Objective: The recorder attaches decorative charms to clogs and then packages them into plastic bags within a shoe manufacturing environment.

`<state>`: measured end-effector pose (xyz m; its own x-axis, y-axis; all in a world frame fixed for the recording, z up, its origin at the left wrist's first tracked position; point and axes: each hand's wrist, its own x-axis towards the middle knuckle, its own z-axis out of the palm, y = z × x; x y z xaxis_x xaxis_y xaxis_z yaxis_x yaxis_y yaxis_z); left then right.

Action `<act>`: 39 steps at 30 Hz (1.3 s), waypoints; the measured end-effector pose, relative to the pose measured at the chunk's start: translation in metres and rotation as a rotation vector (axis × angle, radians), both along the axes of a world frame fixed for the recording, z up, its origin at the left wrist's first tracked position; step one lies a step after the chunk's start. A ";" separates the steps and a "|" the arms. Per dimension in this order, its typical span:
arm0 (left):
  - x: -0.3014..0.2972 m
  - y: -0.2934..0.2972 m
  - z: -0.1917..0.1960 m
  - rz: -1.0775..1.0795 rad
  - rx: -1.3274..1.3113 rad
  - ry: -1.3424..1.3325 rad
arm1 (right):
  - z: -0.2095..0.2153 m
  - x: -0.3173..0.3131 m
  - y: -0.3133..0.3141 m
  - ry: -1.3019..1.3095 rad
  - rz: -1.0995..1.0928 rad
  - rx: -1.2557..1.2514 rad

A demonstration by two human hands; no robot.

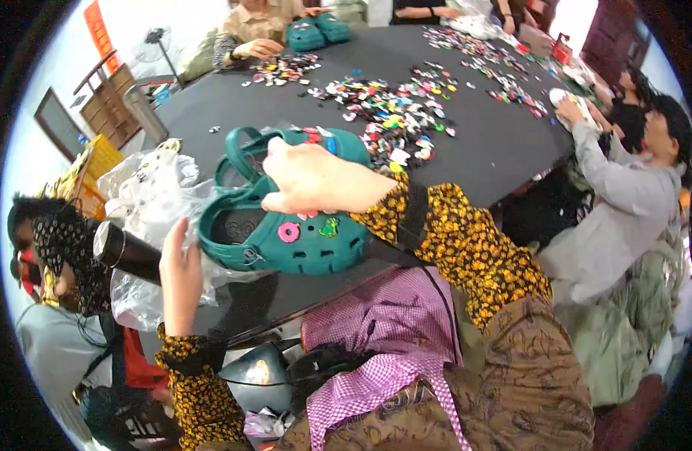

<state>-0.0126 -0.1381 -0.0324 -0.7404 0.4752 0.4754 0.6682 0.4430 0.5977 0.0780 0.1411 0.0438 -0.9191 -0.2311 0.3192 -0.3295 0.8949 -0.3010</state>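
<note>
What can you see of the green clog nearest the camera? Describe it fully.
The green clog is a dark teal, moulded foam-like shoe with vent holes and a heel strap. It lies on its side at the black table's near edge. Small charms, one pink and one green, sit on its upper. The right hand grips it from above; the left hand touches its heel end.

Daylight floods in from the upper left and upper right of the frame, where the background blows out to white. The dark surface shows a soft sheen. Fisheye distortion bends everything toward a black circular rim. Detail is soft and blocky throughout, and the lower middle sits in shadow.
</note>
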 end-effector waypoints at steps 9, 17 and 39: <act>0.017 0.008 0.010 -0.044 -0.213 0.031 | 0.050 0.038 0.039 -0.236 -0.173 -0.198; 0.006 0.016 -0.022 -0.085 -0.529 -0.019 | 0.082 0.088 0.045 -0.227 -0.306 -0.143; -0.003 -0.017 0.071 0.246 0.523 0.057 | 0.024 0.056 0.055 0.040 0.032 0.153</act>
<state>-0.0158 -0.1555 0.0388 -0.7655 -0.0165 0.6432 0.6207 0.2443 0.7450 0.1339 0.1962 0.0682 -0.8976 -0.3085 0.3147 -0.3676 0.9181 -0.1484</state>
